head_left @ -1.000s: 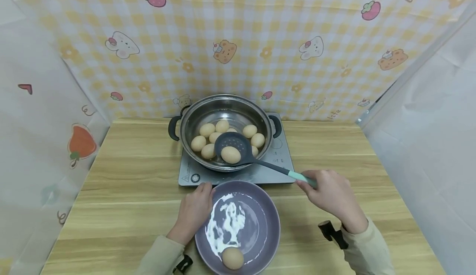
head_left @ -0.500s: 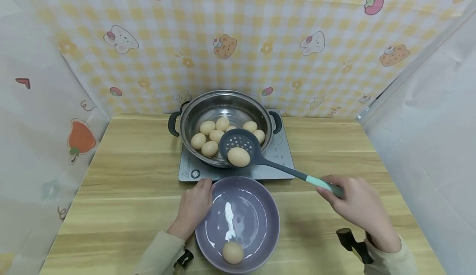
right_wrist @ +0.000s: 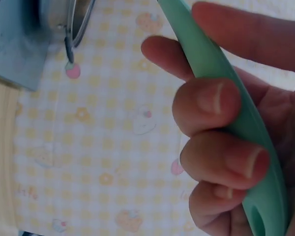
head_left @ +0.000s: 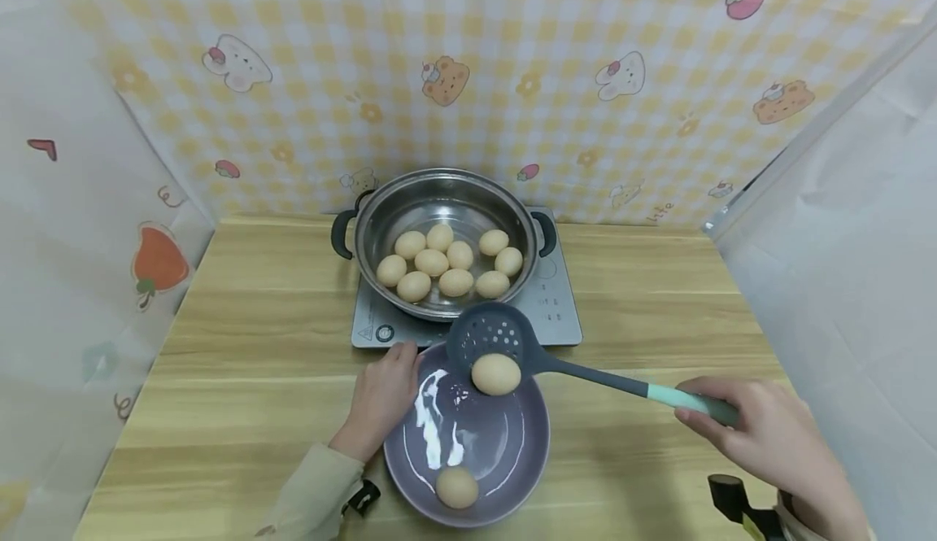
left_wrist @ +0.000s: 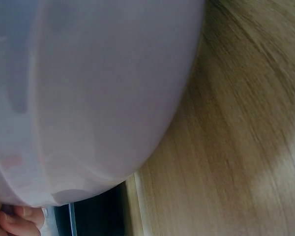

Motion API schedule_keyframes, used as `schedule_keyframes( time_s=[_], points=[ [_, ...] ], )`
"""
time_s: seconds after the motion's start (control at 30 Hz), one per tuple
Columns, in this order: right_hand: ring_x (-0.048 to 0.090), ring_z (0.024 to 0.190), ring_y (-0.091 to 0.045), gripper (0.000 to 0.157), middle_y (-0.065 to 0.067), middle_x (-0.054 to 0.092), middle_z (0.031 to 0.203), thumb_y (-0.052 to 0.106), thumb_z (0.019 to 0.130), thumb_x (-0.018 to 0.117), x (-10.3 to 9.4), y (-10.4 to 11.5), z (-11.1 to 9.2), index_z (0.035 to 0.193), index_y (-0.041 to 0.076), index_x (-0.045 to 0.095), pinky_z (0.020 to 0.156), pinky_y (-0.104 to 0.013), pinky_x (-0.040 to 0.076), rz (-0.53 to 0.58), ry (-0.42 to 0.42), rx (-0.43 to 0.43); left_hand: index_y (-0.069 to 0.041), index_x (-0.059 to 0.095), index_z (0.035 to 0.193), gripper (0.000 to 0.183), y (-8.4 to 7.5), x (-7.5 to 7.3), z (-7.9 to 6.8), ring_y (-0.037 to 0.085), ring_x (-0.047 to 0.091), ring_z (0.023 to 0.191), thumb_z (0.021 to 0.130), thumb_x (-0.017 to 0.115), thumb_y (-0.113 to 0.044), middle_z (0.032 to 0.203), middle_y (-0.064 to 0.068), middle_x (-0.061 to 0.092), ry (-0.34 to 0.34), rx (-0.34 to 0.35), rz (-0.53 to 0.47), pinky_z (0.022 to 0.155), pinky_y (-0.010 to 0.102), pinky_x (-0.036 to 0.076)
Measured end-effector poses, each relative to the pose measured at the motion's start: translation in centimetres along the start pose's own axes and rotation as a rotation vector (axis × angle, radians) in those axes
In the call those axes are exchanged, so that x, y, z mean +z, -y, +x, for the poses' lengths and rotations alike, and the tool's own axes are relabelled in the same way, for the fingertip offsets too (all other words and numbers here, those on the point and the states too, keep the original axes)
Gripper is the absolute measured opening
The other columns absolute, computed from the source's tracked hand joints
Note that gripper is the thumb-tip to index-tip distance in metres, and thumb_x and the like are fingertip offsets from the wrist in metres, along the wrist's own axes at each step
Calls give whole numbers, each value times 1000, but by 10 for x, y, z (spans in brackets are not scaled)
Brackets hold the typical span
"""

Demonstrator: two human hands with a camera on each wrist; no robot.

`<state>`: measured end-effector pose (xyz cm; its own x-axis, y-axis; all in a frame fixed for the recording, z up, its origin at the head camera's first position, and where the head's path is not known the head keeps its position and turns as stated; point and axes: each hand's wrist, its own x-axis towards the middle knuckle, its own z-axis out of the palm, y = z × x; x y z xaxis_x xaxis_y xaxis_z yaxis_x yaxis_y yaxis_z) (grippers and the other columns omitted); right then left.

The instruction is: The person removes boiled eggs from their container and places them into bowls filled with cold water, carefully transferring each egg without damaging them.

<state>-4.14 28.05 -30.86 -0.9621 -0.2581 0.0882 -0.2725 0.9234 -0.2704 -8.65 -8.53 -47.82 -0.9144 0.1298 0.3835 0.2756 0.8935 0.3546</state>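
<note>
My right hand (head_left: 769, 439) grips the mint-green handle of a dark grey skimmer (head_left: 479, 331); in the right wrist view its fingers curl round that handle (right_wrist: 211, 64). A light-brown egg (head_left: 496, 375) rides near the front edge of the perforated head, over the back part of a purple shallow bowl (head_left: 505, 464). Another egg (head_left: 457, 487) lies inside the bowl near its front. At the bowl's back left rim, my left hand (head_left: 379, 401) holds on, its fingers (left_wrist: 19, 223) bent at the edge in the left wrist view.
Behind the bowl, a steel pot (head_left: 442, 187) with two black handles holds several eggs (head_left: 432, 263). It stands on a flat silver induction cooker (head_left: 552, 305). A checked cloth (head_left: 527, 28) hangs behind the wooden table (head_left: 271, 346), and white sheeting covers both sides.
The skimmer has come forward and right from over the pot to over the bowl, carrying its egg. My right hand moved right and toward me. The left hand stays at the rim.
</note>
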Motion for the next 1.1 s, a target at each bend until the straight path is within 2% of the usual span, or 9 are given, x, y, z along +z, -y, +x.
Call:
schedule_keyframes(
  time_s=[0.07,0.27,0.6,0.8,0.97,1.1],
  points=[
    [32,46,5,17,21,35,51,20,71,76,1,-4,-1,82,29,66,45,-21,25,0,20,-6,-6,46,77,18,0,0,1,31,48,41,87,57,-16,67,7,52,-3,6,0,36,37,36],
    [32,48,7,23,24,37,55,12,69,76,9,-16,-2,82,27,66,46,-18,27,49,52,-116,-5,48,79,16,1,0,5,33,49,42,87,56,-16,69,8,53,-16,16,-1,37,39,37],
    [34,49,7,18,24,44,61,12,71,74,27,-27,-4,87,19,68,45,-19,28,111,148,-135,-5,48,80,15,3,1,6,34,50,43,86,57,-15,68,9,53,-24,34,6,37,40,38],
    [36,51,8,19,25,48,64,9,72,73,31,-32,-3,86,21,67,46,-19,29,133,181,-162,-4,48,81,15,3,2,6,34,50,43,87,57,-15,69,9,53,-18,31,7,37,40,38],
    [37,53,7,17,24,53,68,11,74,71,30,-33,-2,87,21,67,47,-19,30,134,238,-146,-4,48,80,16,3,2,4,35,50,43,86,58,-15,69,10,53,-25,29,9,37,41,38],
    [37,54,7,18,24,52,69,10,74,71,30,-34,-2,86,23,68,47,-19,30,137,249,-165,-4,48,81,15,3,3,3,35,50,43,86,57,-15,70,10,53,-26,29,7,38,42,38]
  ],
)
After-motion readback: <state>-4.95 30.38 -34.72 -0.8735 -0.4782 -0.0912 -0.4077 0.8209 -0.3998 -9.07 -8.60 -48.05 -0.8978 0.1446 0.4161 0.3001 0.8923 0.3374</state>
